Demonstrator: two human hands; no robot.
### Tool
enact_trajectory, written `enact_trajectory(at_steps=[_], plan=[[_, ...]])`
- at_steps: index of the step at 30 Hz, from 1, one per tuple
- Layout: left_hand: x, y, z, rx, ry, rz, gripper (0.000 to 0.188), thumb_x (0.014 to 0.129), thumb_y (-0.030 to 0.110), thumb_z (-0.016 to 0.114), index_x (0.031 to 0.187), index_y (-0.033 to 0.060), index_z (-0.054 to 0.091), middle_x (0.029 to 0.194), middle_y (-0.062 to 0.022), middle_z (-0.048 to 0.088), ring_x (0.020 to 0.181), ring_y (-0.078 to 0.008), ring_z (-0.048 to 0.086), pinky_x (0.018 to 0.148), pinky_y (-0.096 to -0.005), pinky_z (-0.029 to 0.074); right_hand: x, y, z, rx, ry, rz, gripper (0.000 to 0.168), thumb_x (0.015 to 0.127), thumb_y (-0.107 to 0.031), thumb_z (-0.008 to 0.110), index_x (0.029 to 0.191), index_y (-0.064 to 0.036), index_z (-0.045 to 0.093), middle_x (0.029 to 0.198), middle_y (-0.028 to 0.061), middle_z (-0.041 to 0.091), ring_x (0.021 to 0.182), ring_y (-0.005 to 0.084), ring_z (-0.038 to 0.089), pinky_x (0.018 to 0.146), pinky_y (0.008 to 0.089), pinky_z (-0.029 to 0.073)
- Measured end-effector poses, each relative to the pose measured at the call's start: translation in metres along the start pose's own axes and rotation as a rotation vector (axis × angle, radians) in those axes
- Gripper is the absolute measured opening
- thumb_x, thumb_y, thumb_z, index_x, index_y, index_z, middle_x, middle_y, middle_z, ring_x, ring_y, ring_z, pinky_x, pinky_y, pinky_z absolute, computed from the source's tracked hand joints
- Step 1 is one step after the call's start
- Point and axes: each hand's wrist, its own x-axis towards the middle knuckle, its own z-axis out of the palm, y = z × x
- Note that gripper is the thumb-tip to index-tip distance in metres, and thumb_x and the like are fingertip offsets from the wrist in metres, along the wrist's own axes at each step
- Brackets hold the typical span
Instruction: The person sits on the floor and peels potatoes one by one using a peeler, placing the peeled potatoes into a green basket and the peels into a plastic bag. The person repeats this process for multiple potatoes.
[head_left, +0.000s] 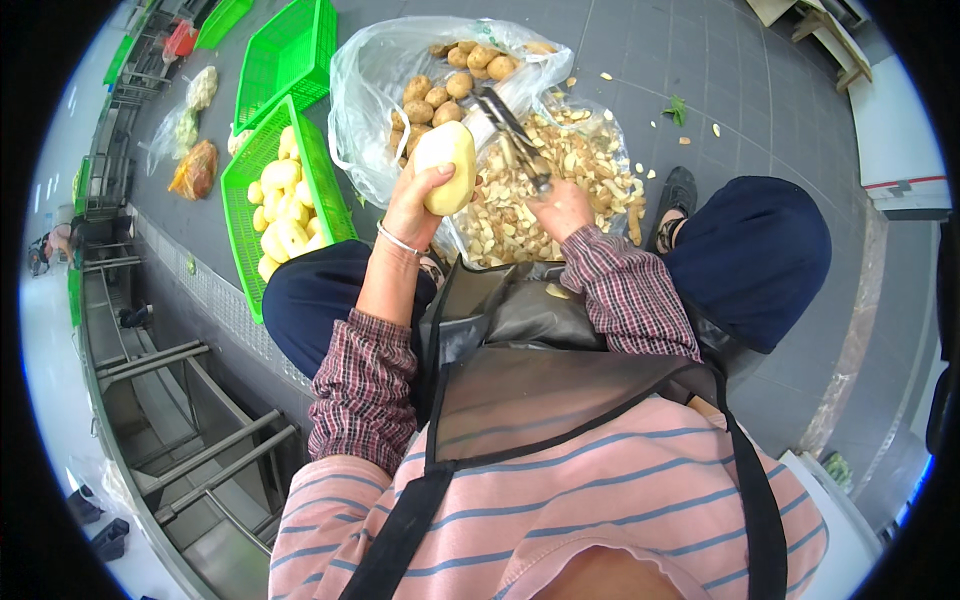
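My left hand (416, 199) grips a large peeled potato (448, 166), held up in front of the bag. A little to its right, my right hand (562, 208) is closed around the end of a dark, motion-blurred tool (514, 139), which looks like a peeler or knife. Behind the hands lies a clear plastic bag (367, 67) of unpeeled potatoes (448, 112). Below the right hand spreads a heap of potato peelings (510, 217) on clear plastic. Peeled potatoes (281, 210) fill part of a green plastic basket (247, 259) at the left.
An empty-looking green crate (289, 60) stands behind the basket. Bagged produce (195, 169) lies farther left on the tiled floor (720, 97), near steel racks (202, 420). Scraps and a green leaf (676, 110) lie right of the peelings. Another person (60, 240) is at the far left.
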Motion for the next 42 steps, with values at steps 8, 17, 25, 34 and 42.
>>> enact_trajectory(at_steps=[8,17,25,34,42], plan=[[0.003,-0.003,-0.017,-0.168,-0.145,-0.005,0.057,0.076,0.017,0.061,0.125,-0.0017,0.04,0.11,-0.0136,0.055,0.096,-0.0283,0.058,0.077,-0.0375,0.051,-0.015,-0.012,0.013,0.048,-0.04,-0.204,0.028,0.074,-0.023,0.068,0.091,0.0,0.063,0.064,0.0101,0.061,0.059,0.0192,0.059,0.059,0.033,0.048],[0.0,0.001,-0.017,-0.272,-0.124,-0.031,0.059,0.079,0.037,0.06,0.124,0.0032,0.042,0.106,-0.016,0.057,0.088,-0.0309,0.061,0.067,-0.04,0.054,-0.02,-0.026,-0.003,0.121,-0.074,-0.292,0.03,0.074,-0.023,0.068,0.09,0.001,0.063,0.068,0.0096,0.062,0.058,0.0183,0.06,0.058,0.0299,0.052],[0.0,-0.008,-0.031,-0.074,-0.1,-0.105,0.059,0.078,0.037,0.06,0.121,0.0005,0.042,0.102,-0.0172,0.058,0.082,-0.03,0.063,0.058,-0.0358,0.055,-0.014,-0.013,-0.008,0.073,-0.293,-0.125,0.026,0.073,-0.02,0.066,0.087,0.002,0.064,0.07,0.0118,0.062,0.058,0.0244,0.06,0.061,0.0311,0.051],[-0.001,0.006,-0.016,-0.174,-0.134,0.015,0.064,0.078,0.038,0.062,0.125,0.0015,0.04,0.11,-0.0166,0.057,0.096,-0.0326,0.059,0.069,-0.0432,0.055,-0.017,-0.011,-0.012,0.275,-0.26,-0.01,0.028,0.075,-0.025,0.067,0.086,0.0,0.063,0.063,0.0112,0.06,0.055,0.0184,0.059,0.054,0.0311,0.049],[0.003,-0.012,-0.02,-0.09,-0.035,0.009,0.057,0.083,0.047,0.054,0.121,0.0056,0.045,0.106,-0.0124,0.059,0.086,-0.0305,0.062,0.055,-0.0406,0.056,-0.027,-0.027,-0.008,-0.078,0.096,-0.403,0.03,0.073,-0.024,0.067,0.092,-0.001,0.063,0.071,0.0121,0.065,0.068,0.0264,0.064,0.065,0.035,0.05]])
